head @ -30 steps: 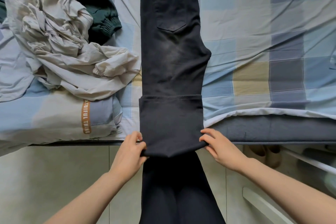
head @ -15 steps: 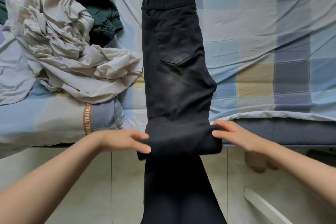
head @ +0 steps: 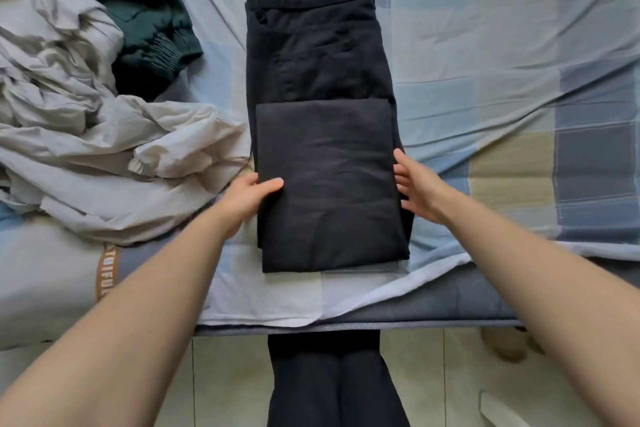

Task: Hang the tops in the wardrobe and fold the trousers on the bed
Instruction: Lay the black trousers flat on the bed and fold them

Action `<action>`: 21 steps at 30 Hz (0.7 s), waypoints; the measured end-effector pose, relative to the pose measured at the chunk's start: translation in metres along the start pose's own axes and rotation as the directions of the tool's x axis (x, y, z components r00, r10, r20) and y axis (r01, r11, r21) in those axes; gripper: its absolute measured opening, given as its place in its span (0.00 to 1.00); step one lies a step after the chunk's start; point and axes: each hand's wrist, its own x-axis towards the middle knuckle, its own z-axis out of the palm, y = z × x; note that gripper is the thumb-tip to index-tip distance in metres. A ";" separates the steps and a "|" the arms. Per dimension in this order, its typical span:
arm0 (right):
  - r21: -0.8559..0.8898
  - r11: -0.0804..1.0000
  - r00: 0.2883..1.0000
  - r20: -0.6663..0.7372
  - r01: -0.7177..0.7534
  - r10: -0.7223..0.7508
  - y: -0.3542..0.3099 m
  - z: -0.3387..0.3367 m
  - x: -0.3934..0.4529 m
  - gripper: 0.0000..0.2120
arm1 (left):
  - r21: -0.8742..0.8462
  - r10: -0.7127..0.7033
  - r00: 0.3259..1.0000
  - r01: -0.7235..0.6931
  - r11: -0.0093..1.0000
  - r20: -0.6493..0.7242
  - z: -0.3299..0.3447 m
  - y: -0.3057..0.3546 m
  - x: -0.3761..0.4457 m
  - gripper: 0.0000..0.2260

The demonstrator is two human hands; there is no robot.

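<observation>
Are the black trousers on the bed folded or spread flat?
Folded. The lower part of the black trousers lies doubled over the upper part, below the waistband, on the bed.

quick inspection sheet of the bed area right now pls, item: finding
surface: checked bedsheet, creased.
job's things: black trousers flat on it, lower part folded up over the legs.
clutter: crumpled beige garment and dark green garment, left.
grippers: left hand grips the fold's left edge; right hand touches its right edge, fingers fairly straight.
cables: nothing seen.
surroundings: tiled floor below the bed edge.
</observation>
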 end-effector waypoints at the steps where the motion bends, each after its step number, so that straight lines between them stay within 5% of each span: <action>1: -0.004 1.000 1.000 -0.024 0.002 -0.002 0.011 0.002 0.000 0.21 | 0.031 -0.007 1.000 0.007 1.000 -0.005 0.006 -0.013 -0.004 0.14; 8: -0.278 0.956 0.995 0.013 0.094 -0.094 0.059 0.006 -0.039 0.08 | 0.090 -0.027 0.999 0.028 0.995 -0.022 0.029 -0.054 -0.045 0.08; 17: -0.408 0.902 0.973 0.109 -0.144 0.205 0.145 -0.011 -0.064 0.09 | 0.217 -0.283 0.944 0.244 0.945 0.169 0.030 -0.133 -0.086 0.10; 21: -0.424 0.892 0.983 0.030 -0.154 0.184 0.174 -0.008 -0.069 0.06 | 0.194 -0.299 0.953 0.285 0.939 0.044 0.035 -0.153 -0.103 0.04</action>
